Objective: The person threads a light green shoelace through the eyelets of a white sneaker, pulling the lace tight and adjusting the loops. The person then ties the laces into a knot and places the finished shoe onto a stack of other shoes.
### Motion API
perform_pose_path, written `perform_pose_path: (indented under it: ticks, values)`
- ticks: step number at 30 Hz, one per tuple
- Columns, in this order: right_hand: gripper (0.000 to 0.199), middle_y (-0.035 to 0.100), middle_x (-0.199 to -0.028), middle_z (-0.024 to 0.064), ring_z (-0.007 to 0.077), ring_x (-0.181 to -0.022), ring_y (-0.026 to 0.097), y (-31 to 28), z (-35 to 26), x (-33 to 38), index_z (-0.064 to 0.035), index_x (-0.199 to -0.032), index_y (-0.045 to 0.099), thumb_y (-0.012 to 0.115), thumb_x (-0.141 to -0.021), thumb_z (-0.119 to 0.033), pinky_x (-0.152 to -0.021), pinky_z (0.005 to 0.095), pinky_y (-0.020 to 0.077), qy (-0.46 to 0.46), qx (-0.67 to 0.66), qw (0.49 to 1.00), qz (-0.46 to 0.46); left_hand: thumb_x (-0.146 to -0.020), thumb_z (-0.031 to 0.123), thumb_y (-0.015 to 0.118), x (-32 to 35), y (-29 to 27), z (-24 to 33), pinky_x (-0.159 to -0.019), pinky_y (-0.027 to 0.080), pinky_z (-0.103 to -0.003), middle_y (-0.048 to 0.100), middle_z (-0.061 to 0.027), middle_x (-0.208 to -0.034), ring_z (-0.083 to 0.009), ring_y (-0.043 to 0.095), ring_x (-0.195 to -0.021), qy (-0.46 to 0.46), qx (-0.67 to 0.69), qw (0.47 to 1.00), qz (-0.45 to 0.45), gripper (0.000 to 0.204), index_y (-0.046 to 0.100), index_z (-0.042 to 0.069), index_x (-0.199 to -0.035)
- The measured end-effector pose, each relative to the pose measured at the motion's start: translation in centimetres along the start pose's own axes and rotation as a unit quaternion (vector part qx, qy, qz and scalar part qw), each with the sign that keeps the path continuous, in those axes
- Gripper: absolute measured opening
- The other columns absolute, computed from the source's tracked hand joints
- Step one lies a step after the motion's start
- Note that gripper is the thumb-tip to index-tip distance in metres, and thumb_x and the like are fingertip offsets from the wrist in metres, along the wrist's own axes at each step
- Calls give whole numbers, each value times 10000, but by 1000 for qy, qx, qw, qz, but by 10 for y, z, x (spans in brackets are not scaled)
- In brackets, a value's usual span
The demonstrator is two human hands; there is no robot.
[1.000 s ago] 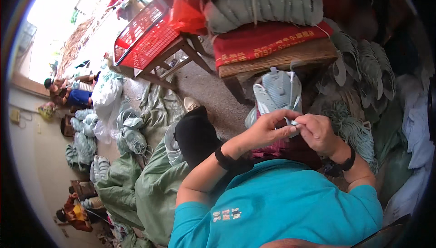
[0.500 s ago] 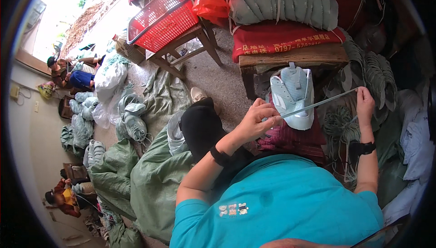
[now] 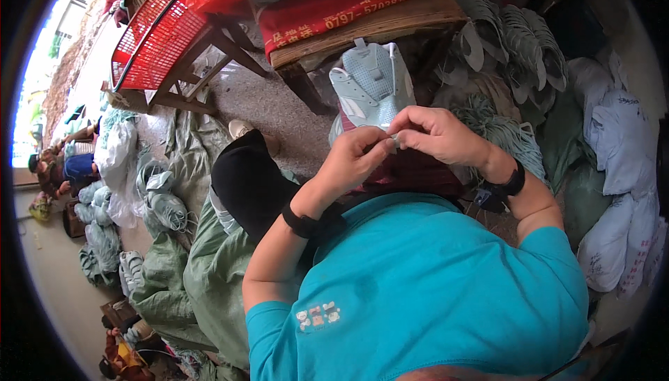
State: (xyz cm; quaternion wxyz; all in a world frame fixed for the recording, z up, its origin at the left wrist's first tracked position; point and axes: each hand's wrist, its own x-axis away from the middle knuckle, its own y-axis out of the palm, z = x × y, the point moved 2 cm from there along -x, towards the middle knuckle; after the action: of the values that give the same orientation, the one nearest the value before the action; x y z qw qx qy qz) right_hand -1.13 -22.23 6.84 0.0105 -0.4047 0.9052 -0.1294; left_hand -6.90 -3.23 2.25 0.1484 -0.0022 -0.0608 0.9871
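A light grey-blue shoe upper [image 3: 375,78] lies on my lap over dark red striped cloth [image 3: 411,177], its tongue pointing away from me. Just below its toe end, my left hand [image 3: 357,161] and my right hand [image 3: 446,137] meet, thumbs and fingers pinched together. A short pale bit of shoelace [image 3: 396,142] shows between the fingertips; the rest of the lace is hidden by the hands. Both hands are closed on it, and the toe of the upper is partly covered by them.
Ahead stands a wooden bench [image 3: 369,29] with red cloth and stacked uppers. A red plastic basket [image 3: 157,29] sits on a stool at the far left. Loose laces [image 3: 505,133] hang at my right, beside white sacks [image 3: 617,137]. Green sacks [image 3: 223,269] lie left; other people sit beyond.
The lace was stretched out to the right between my hands. My right hand has come in to meet the left at the toe of the upper. The whole view has shifted.
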Motion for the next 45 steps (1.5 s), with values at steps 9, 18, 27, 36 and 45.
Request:
perform_pose_path:
  ticks: [9,18,27,36,45]
  values:
    - [104,615,-884,78,162,-815,618,-23,29,-24,-5,-942,623,663,-861,-57,-721,300,505,-74,221,955,183,-962,80,607,-22,-5,-22,-661,423,-192,581,26,-839,-36,504,-757,15,-3,986,163,139,661,-9,-1054]
    - [83,603,-874,80,188,-791,614,-27,55,-39,-13,-882,602,661,-839,-53,-695,316,509,-82,159,961,210,-857,40,708,-38,-3,-19,-651,397,-209,438,32,-852,-63,435,-718,54,-130,976,168,300,665,62,-1153]
    - [98,592,-837,117,275,-761,627,-28,42,-47,-19,-832,569,650,-791,-57,-663,355,512,-118,270,944,149,-819,36,737,-38,-2,-21,-641,394,-218,440,24,-842,-74,435,-715,42,-130,976,172,337,662,75,-1145]
    - [75,618,-823,49,126,-791,603,-40,55,-59,-7,-863,613,651,-836,-66,-735,278,494,-75,126,987,70,-810,33,744,-37,-2,-18,-628,405,-223,426,21,-831,-80,427,-715,39,-133,977,163,353,652,77,-1148]
    - [66,647,-851,4,60,-808,573,-42,61,-62,-16,-901,665,671,-870,-75,-737,244,485,-15,20,999,27,-781,70,774,-38,1,-22,-626,459,-287,468,-33,-835,-148,497,-686,33,-152,973,172,381,622,90,-1130]
